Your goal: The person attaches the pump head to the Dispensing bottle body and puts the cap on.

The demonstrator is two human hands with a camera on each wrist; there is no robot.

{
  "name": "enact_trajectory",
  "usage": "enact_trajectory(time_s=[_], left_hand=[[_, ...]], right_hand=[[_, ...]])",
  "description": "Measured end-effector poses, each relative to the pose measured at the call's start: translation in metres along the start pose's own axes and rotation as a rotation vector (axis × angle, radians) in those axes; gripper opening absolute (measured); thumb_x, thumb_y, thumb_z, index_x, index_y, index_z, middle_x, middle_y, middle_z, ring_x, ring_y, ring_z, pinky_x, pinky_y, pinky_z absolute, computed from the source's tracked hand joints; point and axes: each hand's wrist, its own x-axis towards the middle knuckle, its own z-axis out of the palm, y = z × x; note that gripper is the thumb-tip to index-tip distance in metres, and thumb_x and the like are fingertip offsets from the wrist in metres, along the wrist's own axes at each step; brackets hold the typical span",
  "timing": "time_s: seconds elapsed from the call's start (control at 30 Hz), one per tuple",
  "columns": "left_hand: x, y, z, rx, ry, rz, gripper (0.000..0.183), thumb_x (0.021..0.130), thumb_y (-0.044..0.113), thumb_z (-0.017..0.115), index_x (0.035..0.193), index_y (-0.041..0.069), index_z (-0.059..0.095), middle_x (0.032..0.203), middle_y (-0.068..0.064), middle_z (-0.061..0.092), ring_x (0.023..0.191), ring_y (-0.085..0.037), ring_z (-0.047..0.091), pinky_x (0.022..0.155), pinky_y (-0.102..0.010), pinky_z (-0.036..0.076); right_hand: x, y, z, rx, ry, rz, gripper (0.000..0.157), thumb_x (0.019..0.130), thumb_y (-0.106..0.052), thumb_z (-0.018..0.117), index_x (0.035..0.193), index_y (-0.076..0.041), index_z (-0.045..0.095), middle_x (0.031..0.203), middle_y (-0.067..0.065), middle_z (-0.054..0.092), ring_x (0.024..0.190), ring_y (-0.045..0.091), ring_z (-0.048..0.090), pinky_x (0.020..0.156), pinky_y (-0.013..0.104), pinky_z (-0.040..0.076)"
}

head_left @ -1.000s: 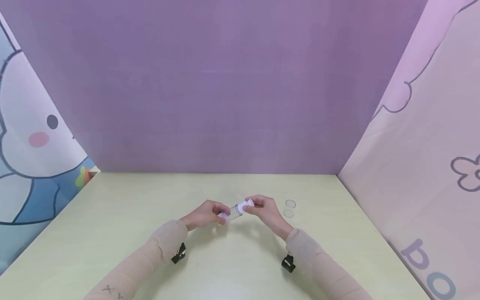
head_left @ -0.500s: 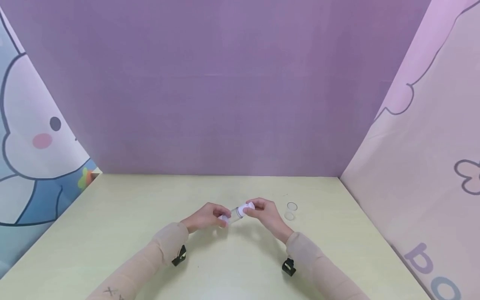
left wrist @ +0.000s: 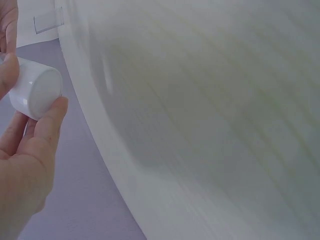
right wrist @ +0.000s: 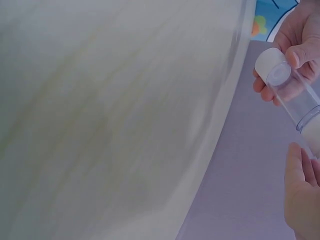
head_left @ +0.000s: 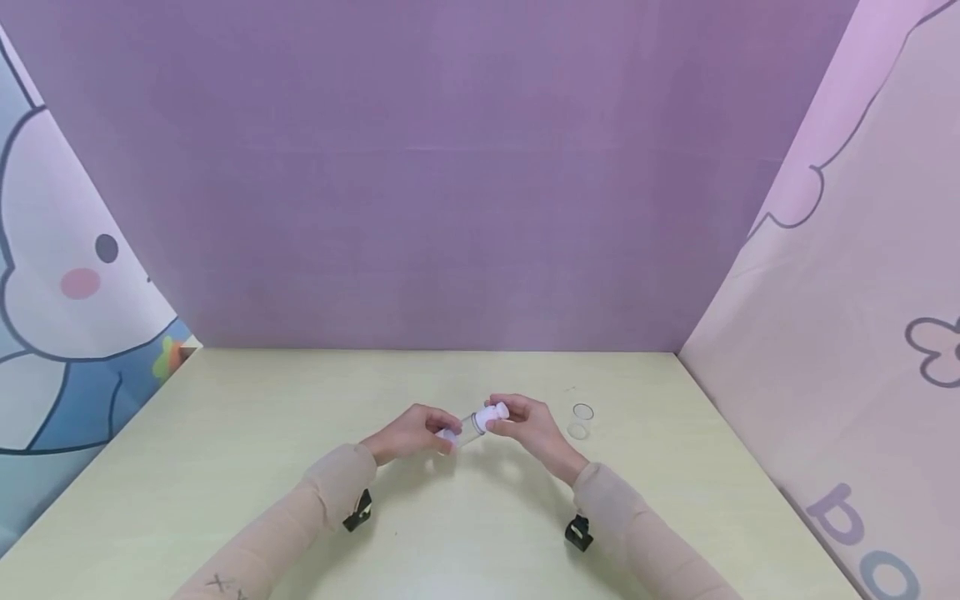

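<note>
Between both hands a clear cylindrical bottle [head_left: 470, 428] with white ends is held at a tilt above the table. My left hand [head_left: 411, 433] grips the lower white end [left wrist: 46, 92], thumb on one side and fingers on the other. At the upper end, my right hand [head_left: 532, 425] pinches the white top [head_left: 491, 414] between thumb and fingers. The right wrist view shows the see-through bottle body [right wrist: 295, 95] with nothing visible in it, and the right fingers [right wrist: 295, 162] beside the white top, which is cut off by the frame edge.
A clear cylindrical piece with a dark rim [head_left: 583, 412] stands on the pale table [head_left: 480, 533], right of the right hand. A purple panel [head_left: 450, 183] rises behind the table. Printed panels [head_left: 847, 333] flank both sides.
The right fingers and thumb shift slightly around the white top, whose outer end turns a little. The left hand and bottle body stay nearly in place.
</note>
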Motion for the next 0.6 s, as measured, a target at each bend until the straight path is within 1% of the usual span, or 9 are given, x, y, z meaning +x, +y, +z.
enact_trajectory(time_s=[0.13, 0.23, 0.37, 0.53, 0.6], left_hand=[[0.0005, -0.001, 0.0002, -0.003, -0.001, 0.009, 0.034, 0.075, 0.011, 0.073, 0.107, 0.006, 0.066, 0.11, -0.006, 0.065, 0.104, -0.02, 0.057, 0.094, -0.045, 0.041], [0.0007, -0.0022, 0.001, -0.009, -0.007, 0.01, 0.033, 0.075, 0.011, 0.072, 0.107, 0.005, 0.066, 0.11, -0.006, 0.065, 0.104, -0.02, 0.057, 0.094, -0.044, 0.041], [0.0002, -0.0039, 0.0022, -0.018, -0.014, 0.013, 0.032, 0.076, 0.01, 0.072, 0.107, 0.004, 0.065, 0.11, -0.006, 0.065, 0.104, -0.02, 0.056, 0.094, -0.044, 0.041], [0.0004, -0.0038, 0.0015, -0.003, -0.019, 0.005, 0.032, 0.076, 0.011, 0.071, 0.107, 0.005, 0.065, 0.111, -0.006, 0.064, 0.102, -0.02, 0.056, 0.092, -0.044, 0.041], [0.001, -0.0036, 0.0011, -0.001, -0.02, 0.005, 0.032, 0.076, 0.011, 0.071, 0.107, 0.006, 0.065, 0.111, -0.006, 0.064, 0.101, -0.02, 0.057, 0.092, -0.044, 0.041]], right_hand=[[-0.0011, 0.0001, -0.001, 0.037, -0.042, -0.026, 0.05, 0.081, -0.011, 0.068, 0.127, -0.003, 0.051, 0.129, 0.015, 0.053, 0.12, 0.027, 0.05, 0.092, 0.032, 0.046], [-0.0008, 0.0003, -0.0013, 0.058, -0.059, -0.028, 0.05, 0.08, -0.006, 0.067, 0.127, -0.003, 0.051, 0.131, 0.017, 0.052, 0.121, 0.026, 0.049, 0.09, 0.03, 0.047], [0.0002, 0.002, -0.0006, 0.054, -0.056, -0.026, 0.048, 0.08, -0.002, 0.065, 0.126, -0.001, 0.052, 0.128, 0.017, 0.054, 0.117, 0.025, 0.053, 0.088, 0.029, 0.048], [0.0018, 0.0036, 0.0004, 0.043, -0.041, -0.012, 0.044, 0.081, 0.001, 0.064, 0.124, -0.003, 0.054, 0.124, 0.013, 0.058, 0.113, 0.023, 0.055, 0.086, 0.029, 0.049], [0.0022, 0.0038, 0.0003, 0.038, -0.039, -0.014, 0.043, 0.081, 0.0, 0.064, 0.123, -0.003, 0.055, 0.124, 0.014, 0.058, 0.113, 0.024, 0.056, 0.086, 0.029, 0.049]])
